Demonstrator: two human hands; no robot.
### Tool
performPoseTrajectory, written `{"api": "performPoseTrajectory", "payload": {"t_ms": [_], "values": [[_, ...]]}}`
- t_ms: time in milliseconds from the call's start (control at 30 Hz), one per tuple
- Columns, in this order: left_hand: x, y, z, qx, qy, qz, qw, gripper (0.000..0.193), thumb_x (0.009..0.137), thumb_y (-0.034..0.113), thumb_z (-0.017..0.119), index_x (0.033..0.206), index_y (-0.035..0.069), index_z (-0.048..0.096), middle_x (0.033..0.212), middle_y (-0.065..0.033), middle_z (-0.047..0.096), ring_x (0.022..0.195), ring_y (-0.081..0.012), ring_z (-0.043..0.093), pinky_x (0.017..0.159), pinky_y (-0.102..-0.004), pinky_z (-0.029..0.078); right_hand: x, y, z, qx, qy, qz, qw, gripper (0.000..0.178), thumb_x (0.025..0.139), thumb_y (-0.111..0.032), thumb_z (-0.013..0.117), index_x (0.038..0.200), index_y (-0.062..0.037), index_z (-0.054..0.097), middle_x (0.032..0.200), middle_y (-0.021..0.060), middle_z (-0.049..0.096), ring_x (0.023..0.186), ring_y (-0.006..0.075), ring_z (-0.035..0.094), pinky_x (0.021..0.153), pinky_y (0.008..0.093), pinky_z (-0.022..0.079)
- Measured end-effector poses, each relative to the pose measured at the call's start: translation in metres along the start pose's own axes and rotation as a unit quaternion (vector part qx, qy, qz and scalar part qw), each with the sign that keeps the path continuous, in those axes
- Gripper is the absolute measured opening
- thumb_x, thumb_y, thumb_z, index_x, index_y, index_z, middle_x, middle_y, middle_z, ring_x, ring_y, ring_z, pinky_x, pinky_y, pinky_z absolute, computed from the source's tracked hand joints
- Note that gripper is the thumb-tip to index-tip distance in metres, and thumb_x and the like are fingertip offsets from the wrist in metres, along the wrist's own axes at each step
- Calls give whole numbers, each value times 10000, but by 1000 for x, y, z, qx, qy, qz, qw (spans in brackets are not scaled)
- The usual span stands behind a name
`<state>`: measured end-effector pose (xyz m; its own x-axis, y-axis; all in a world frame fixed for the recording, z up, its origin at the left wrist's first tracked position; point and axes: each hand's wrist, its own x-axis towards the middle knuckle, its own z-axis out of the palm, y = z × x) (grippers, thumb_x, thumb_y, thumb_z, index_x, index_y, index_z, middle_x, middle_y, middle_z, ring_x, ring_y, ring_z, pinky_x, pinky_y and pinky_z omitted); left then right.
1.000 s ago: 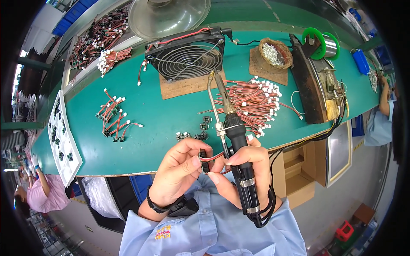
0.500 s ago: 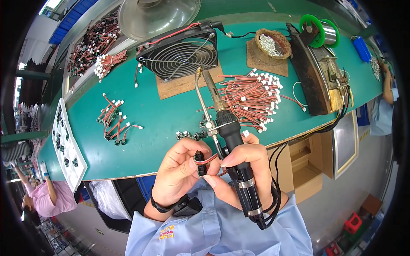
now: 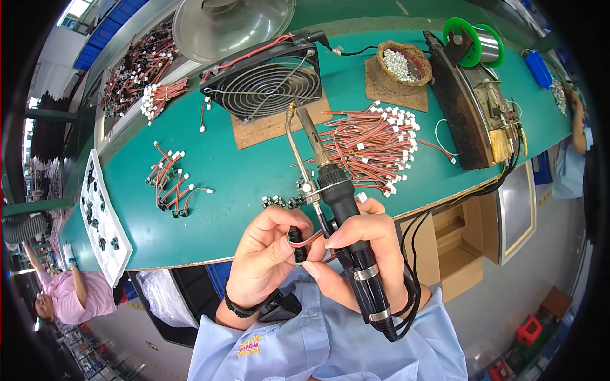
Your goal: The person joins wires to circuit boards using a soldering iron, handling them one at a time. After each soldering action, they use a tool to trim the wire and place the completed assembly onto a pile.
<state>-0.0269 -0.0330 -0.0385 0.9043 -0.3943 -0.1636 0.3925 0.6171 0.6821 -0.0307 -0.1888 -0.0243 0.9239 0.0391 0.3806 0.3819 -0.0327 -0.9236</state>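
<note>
My left hand (image 3: 262, 257) is closed, pinching a small black component (image 3: 295, 237) between thumb and fingers. A short red and black wire lead (image 3: 310, 240) runs from the component to the fingertips of my right hand (image 3: 380, 251). That hand is wrapped round the black handle of a soldering iron (image 3: 338, 197) with a thin solder feed tube along its side. The iron points away from me, its tip near the fan, apart from the component. Its thumb and finger also touch the lead, whose white connector (image 3: 361, 198) shows beyond the fingers. The joint itself is partly hidden.
Beyond the iron stands a black fan (image 3: 262, 89). Wire leads (image 3: 375, 145) lie piled to its right, with a smaller group (image 3: 171, 181) at left. A white tray (image 3: 105, 222) holds small parts. At far right are a solder spool (image 3: 488, 47) and a bowl (image 3: 386, 66).
The soldering iron's tip has swung slightly left. Both hands keep their grips almost unchanged. At the far left, a person in pink has shifted a little.
</note>
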Motion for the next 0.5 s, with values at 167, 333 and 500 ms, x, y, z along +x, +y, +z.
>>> {"api": "performPoseTrajectory", "payload": {"t_ms": [167,333,500], "values": [[-1,0,1,5,9,8,1000,269,881,184,590,1060,12,487,950,-95,535,839,-185,547,752,-305,435,-1,1,1,8,6,10,1000,431,629,6,732,977,-120,510,826,-40,605,671,138,564,820,355,296],[-2,-1,1,13,11,21,1000,265,878,178,595,1059,14,491,960,-92,535,862,-175,540,755,-296,433,0,0,0,29,4,29,999,429,636,11,724,984,-115,508,802,-35,608,681,138,573,818,349,297],[-1,-2,-1,46,13,49,998,259,871,170,606,1051,16,503,969,-87,536,891,-161,528,759,-289,431,1,-1,-6,8,-55,35,998,464,683,39,720,1021,-85,427,801,15,624,745,122,517,703,265,379]]}}
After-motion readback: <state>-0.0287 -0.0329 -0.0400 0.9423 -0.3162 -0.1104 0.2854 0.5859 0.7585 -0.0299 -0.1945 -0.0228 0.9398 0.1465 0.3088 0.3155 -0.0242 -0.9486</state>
